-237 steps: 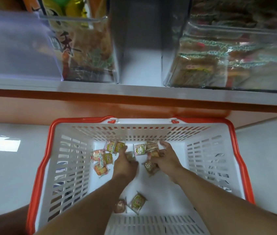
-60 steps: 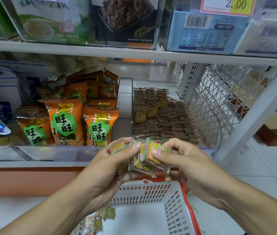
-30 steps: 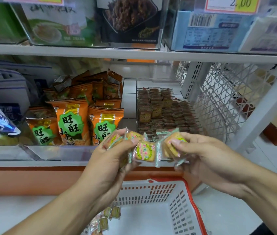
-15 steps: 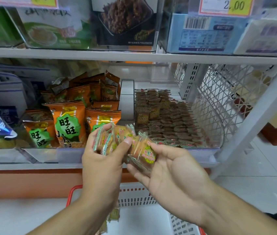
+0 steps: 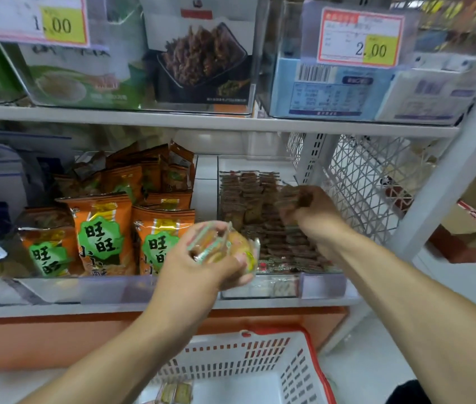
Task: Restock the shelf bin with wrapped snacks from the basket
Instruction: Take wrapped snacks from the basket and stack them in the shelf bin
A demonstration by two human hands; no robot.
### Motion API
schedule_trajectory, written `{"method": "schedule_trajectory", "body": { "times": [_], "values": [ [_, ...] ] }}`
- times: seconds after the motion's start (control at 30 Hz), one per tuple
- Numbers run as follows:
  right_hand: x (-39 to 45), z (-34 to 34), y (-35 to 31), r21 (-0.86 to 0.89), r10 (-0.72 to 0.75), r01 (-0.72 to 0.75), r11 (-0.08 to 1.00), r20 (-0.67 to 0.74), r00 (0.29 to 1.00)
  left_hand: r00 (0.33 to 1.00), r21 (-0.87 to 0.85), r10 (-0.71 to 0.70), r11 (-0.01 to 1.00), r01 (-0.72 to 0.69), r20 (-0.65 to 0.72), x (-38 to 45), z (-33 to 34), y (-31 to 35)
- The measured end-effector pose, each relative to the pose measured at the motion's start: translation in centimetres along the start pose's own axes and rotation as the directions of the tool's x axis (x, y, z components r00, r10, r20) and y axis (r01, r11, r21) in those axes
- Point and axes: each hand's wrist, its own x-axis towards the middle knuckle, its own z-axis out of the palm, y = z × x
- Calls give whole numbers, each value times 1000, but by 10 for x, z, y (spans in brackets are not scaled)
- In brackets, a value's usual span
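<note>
Over the shelf bin (image 5: 277,287), right hand (image 5: 309,211) curled — contents unclear, left hand (image 5: 201,266) gripping wrapped snacks (image 5: 225,249).

There is one view only, from a wide-angle camera worn on the person's head; it faces forward and tilts down, square onto a shop shelf (image 5: 201,123) that stands close in front; the upper tier with its price tags (image 5: 360,37) fills the top edge, the clear shelf bin (image 5: 322,287) sits at mid-frame, and the red-rimmed basket (image 5: 312,371) on the floor is cut off by the bottom edge; both forearms enter from below, so the hands lie near the lens; straight lines bow toward the edges; no second view shares the scene.
</note>
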Motion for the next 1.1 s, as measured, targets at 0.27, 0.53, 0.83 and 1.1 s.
{"method": "schedule_trajectory", "body": {
  "times": [0.27,0.53,0.83,1.1],
  "values": [
    [49,14,23,-136,-55,56,989,14,998,997,48,-66,997,65,35,2,-1,-2],
    [54,21,24,-25,-30,29,999,-38,999,994,47,-95,995,92,55,1,-1,-4],
    [66,18,30,-233,-84,66,970,-66,994,993,36,-109,994,107,39,-4,2,-2],
    [68,28,33,-362,-117,87,928,-63,991,993,16,-118,993,118,3,-3,2,0]
  ]
}}
